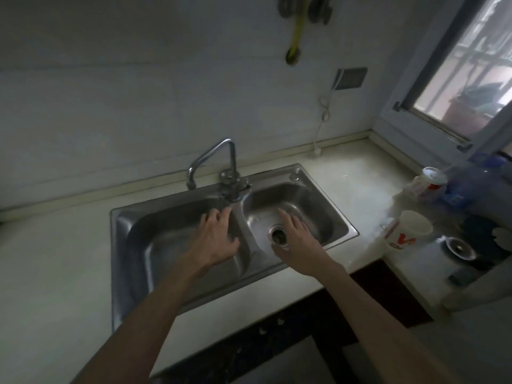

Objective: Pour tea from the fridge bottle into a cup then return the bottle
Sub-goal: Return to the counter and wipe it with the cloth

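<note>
Two hands [219, 241] [299, 243], two basins [155, 245] [318, 200], two cups [410, 231] [430, 180], one faucet [219, 151].

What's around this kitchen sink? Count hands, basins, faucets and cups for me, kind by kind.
Hands: 2, left hand and right hand.
Sink basins: 2, left basin and right basin.
Faucets: 1, the faucet.
Paper cups: 2, near cup and far cup.
Total: 7.

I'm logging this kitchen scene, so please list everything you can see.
counter: 1, pale, along the wall
sink: 1, steel, two basins, set in the counter
tap: 1, chrome, behind the basins
drain: 1, metal, right basin
paper cups: 2, white with red print, counter right of the sink
socket: 1, dark, wall
window: 1, upper right
left hand: 1, fingers spread, over left basin
right hand: 1, open, over right basin
</note>
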Available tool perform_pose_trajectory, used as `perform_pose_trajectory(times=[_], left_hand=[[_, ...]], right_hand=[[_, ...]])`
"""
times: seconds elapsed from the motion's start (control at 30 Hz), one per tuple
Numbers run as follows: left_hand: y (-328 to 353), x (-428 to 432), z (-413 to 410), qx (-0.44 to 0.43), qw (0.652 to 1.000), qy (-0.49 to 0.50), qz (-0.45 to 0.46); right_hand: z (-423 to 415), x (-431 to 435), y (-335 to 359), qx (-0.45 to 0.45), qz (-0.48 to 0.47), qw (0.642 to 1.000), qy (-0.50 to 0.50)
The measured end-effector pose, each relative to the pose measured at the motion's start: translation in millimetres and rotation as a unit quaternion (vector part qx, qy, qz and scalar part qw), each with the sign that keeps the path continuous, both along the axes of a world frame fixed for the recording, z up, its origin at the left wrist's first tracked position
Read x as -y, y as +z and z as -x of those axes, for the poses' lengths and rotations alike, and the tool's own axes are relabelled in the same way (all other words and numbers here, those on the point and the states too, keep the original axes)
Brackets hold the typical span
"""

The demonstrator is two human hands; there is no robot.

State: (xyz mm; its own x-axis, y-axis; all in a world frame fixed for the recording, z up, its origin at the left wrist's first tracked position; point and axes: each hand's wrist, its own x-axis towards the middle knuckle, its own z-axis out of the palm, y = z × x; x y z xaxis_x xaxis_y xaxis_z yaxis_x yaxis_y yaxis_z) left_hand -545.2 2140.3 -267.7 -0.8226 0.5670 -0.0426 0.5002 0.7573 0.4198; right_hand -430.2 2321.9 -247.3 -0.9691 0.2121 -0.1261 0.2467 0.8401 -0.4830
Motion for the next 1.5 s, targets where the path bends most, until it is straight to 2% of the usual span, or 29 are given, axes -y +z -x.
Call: perform_pose_trajectory(times=[0.17, 0.37, 0.73, 1.1, 1.5], left_hand=[[0, 79, 0, -0.012, 0.999, 0.026, 0.041], [5, 174, -1, 0.002, 0.996, 0.066, 0.056], [8, 333, -19, 0.005, 0.979, 0.191, 0.079], [10, 434, -42, 0.015, 0.934, 0.342, 0.101], [2, 475, -76, 0.026, 0.877, 0.461, 0.135]], right_hand=[[13, 66, 0, 0.015, -0.004, 0.999, 0.047], [33, 147, 2, 0.018, -0.056, 0.994, 0.093], [71, 289, 8, 0.025, -0.025, 0.977, 0.211], [122, 390, 3, 0.008, -0.045, 0.926, 0.375], [152, 469, -10, 0.026, -0.014, 0.865, 0.501]])
